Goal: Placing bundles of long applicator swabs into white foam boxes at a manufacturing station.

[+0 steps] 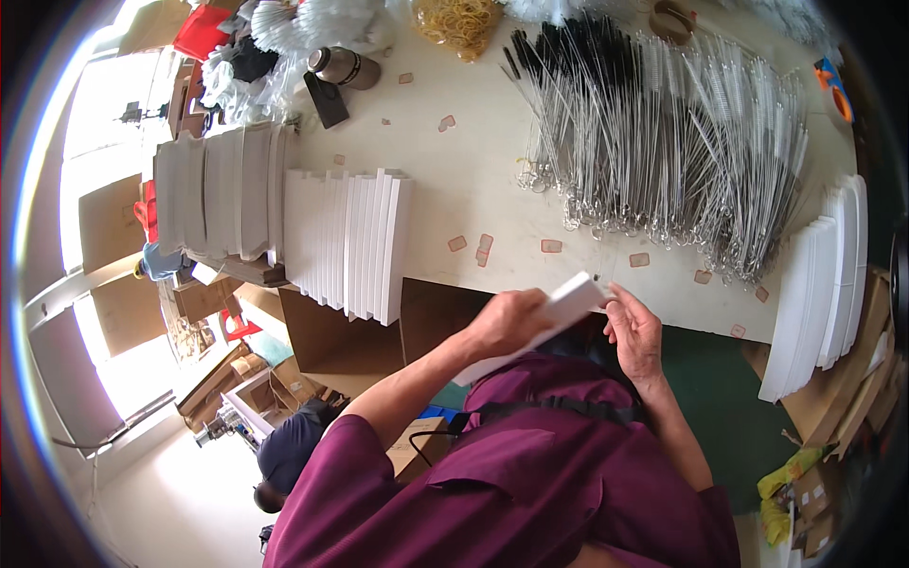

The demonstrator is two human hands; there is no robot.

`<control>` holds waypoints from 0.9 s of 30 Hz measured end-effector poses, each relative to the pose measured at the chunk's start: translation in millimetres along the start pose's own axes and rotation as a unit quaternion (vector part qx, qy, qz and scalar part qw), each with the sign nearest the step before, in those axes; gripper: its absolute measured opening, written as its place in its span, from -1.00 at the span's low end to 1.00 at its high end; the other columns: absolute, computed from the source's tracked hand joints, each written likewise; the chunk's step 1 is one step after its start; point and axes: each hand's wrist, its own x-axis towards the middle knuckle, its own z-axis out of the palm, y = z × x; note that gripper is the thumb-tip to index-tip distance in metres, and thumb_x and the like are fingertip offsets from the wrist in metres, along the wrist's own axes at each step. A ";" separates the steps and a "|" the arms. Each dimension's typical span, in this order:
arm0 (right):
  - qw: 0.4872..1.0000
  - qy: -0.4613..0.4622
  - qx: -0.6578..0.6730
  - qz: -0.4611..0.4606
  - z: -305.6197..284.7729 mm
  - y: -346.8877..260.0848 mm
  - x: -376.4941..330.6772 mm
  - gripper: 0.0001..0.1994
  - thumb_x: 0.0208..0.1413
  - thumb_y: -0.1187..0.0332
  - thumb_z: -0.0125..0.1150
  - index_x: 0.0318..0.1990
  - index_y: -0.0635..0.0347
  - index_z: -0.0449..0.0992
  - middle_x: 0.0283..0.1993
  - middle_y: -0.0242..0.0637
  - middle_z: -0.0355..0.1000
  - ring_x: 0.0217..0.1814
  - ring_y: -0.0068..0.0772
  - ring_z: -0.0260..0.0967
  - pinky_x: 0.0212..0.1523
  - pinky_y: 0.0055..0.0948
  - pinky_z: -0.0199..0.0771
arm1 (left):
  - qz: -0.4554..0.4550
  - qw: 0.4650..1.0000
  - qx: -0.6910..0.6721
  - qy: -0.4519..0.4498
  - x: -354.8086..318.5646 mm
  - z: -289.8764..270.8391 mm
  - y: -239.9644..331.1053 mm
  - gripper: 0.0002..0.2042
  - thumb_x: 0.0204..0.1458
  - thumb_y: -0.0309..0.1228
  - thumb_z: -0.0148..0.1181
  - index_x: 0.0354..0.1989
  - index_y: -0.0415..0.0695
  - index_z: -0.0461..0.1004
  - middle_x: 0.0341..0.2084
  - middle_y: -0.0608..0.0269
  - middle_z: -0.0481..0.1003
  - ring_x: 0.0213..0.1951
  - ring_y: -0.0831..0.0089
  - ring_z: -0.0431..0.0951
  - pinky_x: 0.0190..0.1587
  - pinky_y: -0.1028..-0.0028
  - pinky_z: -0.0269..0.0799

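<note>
My left hand (512, 322) is wrapped round a long, narrow white box (574, 295), which slants up to the right in front of my body. At the box's upper right end is my right hand (635, 333), its fingers curled and its fingertips against that end. A small dark spot shows there, too small to name. Beyond my hands, on the table (426, 123), lies a wide heap of wire-handled brushes (653, 133) with black and white bristles and looped ends. A row of flat white boxes (346, 241) stands to the left of my hands.
More white boxes are stacked at the left (222, 189) and the right edge (820, 289). A steel bottle (346, 68), a black phone-like slab (327, 98) and rubber bands (456, 26) lie at the back. An open cardboard carton (341, 331) sits below the table edge. Another person (294, 445) is at lower left.
</note>
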 end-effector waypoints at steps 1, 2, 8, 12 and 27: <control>0.999 -0.013 -0.037 0.012 0.1 5.1 2.8 -0.62 0.34 0.27 0.20 0.18 0.34 0.51 -0.40 -0.45 0.46 -0.45 -0.72 0.32 -0.44 -0.64 0.36 | -0.006 0.997 0.058 0.057 -6.0 -7.4 -14.4 -0.71 0.08 -0.27 0.37 -0.22 -0.27 0.54 -0.42 -0.08 0.59 -0.35 0.16 0.64 -0.25 0.21 0.52; 0.997 -0.024 -0.073 0.023 0.4 9.9 4.8 -0.63 0.34 0.24 0.20 0.14 0.35 0.53 -0.37 -0.41 0.50 -0.44 -0.70 0.34 -0.44 -0.63 0.38 | -0.004 0.988 0.086 0.131 -10.8 -16.5 -29.1 -0.74 0.10 -0.26 0.35 -0.28 -0.22 0.51 -0.46 -0.09 0.57 -0.42 0.08 0.63 -0.34 0.18 0.51; 0.997 -0.025 -0.050 0.047 -5.2 26.3 3.3 -0.67 0.35 0.19 0.19 -0.02 0.35 0.58 -0.25 -0.25 0.62 -0.45 -0.66 0.40 -0.44 -0.62 0.42 | -0.106 0.894 0.323 0.291 -0.2 -110.1 -102.2 -0.78 0.19 -0.23 0.18 -0.24 -0.14 0.44 -0.39 -0.17 0.57 -0.31 -0.23 0.59 -0.28 -0.09 0.49; 0.994 0.014 -0.091 0.052 -20.2 23.0 -1.5 -0.70 0.35 0.23 0.19 -0.04 0.34 0.59 -0.27 -0.26 0.62 -0.46 -0.67 0.40 -0.46 -0.61 0.42 | -0.132 0.823 0.456 0.312 16.3 -145.7 -113.6 -0.74 0.12 -0.23 0.26 -0.22 -0.16 0.45 -0.33 -0.02 0.58 -0.26 -0.05 0.64 -0.22 0.08 0.57; 0.680 0.436 -0.581 -0.096 -228.8 -7.4 -48.8 -0.41 0.04 0.39 0.38 0.24 0.25 0.32 0.22 0.00 0.31 0.30 0.07 0.23 0.30 -0.02 0.25 | 0.068 0.933 0.301 0.184 31.8 -61.7 -62.4 -0.62 0.10 -0.40 0.28 0.10 -0.14 0.45 -0.40 0.02 0.54 -0.37 0.03 0.59 -0.29 0.14 0.52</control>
